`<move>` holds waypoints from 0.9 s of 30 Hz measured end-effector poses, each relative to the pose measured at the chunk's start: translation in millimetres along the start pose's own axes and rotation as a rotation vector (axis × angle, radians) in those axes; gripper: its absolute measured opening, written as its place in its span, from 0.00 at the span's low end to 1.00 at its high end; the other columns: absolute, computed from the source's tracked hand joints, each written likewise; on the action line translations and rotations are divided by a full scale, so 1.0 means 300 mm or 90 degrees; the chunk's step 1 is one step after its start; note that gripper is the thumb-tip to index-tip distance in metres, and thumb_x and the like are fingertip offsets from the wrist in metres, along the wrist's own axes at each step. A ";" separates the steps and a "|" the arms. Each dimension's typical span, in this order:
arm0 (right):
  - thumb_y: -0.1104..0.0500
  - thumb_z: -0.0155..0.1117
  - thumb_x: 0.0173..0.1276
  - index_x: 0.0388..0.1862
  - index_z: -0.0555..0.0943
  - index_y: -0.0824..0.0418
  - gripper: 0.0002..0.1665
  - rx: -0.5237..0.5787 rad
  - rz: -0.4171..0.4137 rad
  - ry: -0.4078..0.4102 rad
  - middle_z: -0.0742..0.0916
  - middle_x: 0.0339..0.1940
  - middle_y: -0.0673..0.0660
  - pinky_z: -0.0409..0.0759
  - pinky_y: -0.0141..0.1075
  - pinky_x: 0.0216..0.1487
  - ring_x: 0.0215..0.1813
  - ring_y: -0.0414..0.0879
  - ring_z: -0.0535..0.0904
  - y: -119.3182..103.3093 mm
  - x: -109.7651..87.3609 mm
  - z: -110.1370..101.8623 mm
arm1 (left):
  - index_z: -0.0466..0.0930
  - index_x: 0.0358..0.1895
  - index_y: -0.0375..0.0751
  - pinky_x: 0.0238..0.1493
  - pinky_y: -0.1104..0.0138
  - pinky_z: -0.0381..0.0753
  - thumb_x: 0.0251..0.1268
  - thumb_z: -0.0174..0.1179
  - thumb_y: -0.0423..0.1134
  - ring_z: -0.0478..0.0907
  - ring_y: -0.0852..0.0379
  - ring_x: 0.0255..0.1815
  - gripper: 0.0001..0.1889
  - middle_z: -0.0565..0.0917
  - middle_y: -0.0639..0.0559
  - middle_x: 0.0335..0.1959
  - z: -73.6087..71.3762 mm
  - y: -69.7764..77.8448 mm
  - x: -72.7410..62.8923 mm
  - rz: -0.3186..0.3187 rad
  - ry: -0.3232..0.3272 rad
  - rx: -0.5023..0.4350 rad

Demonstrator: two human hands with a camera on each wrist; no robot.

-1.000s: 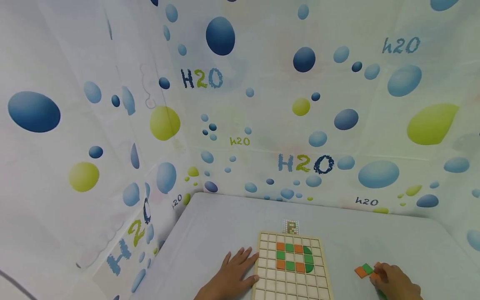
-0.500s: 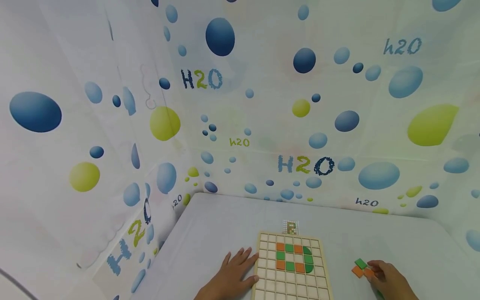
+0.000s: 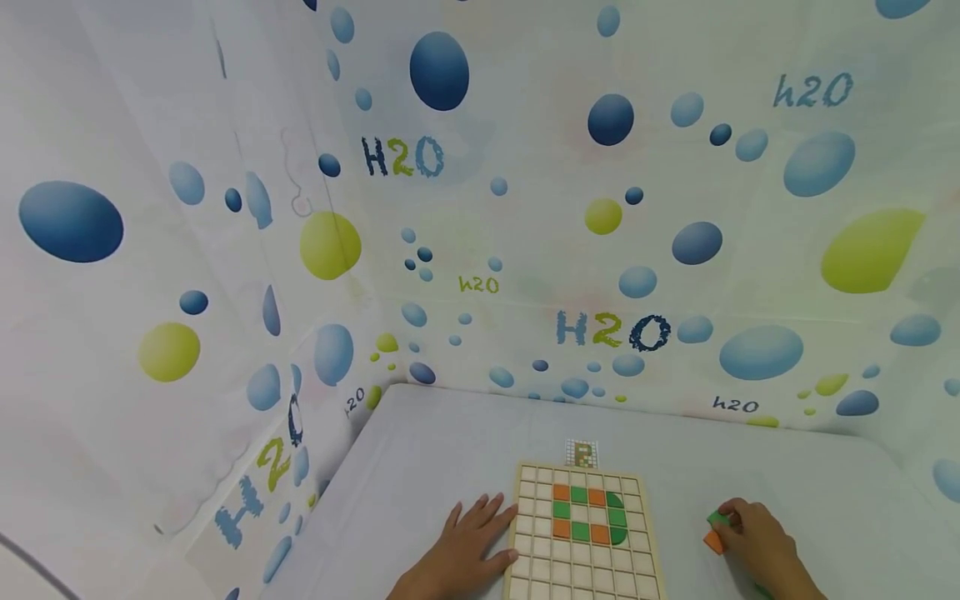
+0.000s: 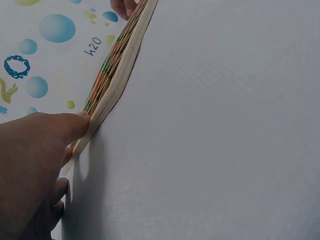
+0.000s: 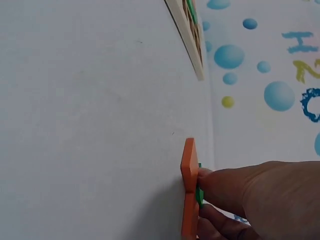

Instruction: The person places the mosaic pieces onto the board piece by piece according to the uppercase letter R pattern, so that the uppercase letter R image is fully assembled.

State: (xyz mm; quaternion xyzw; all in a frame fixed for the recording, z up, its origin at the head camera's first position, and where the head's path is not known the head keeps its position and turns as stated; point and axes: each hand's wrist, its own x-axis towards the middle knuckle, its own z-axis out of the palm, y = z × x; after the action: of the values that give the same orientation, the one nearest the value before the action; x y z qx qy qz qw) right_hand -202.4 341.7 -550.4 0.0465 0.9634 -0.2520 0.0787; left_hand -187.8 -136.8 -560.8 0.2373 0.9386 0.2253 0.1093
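White sheeting printed with blue and lime bubbles (image 3: 525,225) is hanging behind a grey-white counter (image 3: 427,450), where a pale wooden grid board (image 3: 582,572) is holding orange and green pieces (image 3: 579,496). The left hand (image 3: 465,546), fingers lying apart, is touching its left edge. Right of it, the right hand (image 3: 763,540) is pinching a green square tile (image 3: 717,517) beside orange square tiles (image 5: 189,162).

This seems a small curtained-off booth, whether in a home or elsewhere I can't tell: a far curtain (image 3: 540,233) and a left curtain (image 3: 90,400), both printed with bubbles and "H2O", wall in a white-covered table (image 3: 465,433).
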 end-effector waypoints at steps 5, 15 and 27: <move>0.59 0.72 0.70 0.51 0.82 0.69 0.17 0.008 -0.080 0.027 0.84 0.44 0.61 0.82 0.52 0.41 0.45 0.53 0.82 -0.039 0.030 0.025 | 0.61 0.84 0.63 0.78 0.31 0.50 0.79 0.50 0.67 0.54 0.42 0.87 0.36 0.60 0.52 0.86 -0.002 0.003 -0.002 -0.001 -0.002 -0.004; 0.65 0.71 0.70 0.48 0.80 0.67 0.12 0.036 -0.131 0.038 0.81 0.43 0.59 0.79 0.47 0.46 0.46 0.50 0.78 -0.135 0.046 0.112 | 0.61 0.84 0.61 0.78 0.30 0.49 0.79 0.50 0.67 0.54 0.40 0.86 0.36 0.60 0.51 0.86 -0.005 0.001 0.000 0.004 -0.002 -0.012; 0.62 0.70 0.73 0.53 0.81 0.63 0.13 0.044 -0.137 0.048 0.80 0.50 0.61 0.80 0.57 0.51 0.53 0.55 0.81 -0.311 -0.025 0.141 | 0.60 0.84 0.63 0.78 0.31 0.50 0.79 0.50 0.67 0.54 0.42 0.87 0.36 0.60 0.52 0.86 -0.005 0.000 -0.003 0.004 0.000 0.001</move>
State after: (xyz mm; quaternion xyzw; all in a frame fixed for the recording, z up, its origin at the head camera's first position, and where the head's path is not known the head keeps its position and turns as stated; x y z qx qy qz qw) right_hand -201.8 239.4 -540.8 -0.0449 0.9559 -0.2900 0.0135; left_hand -187.5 -137.9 -559.6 0.2405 0.9380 0.2251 0.1083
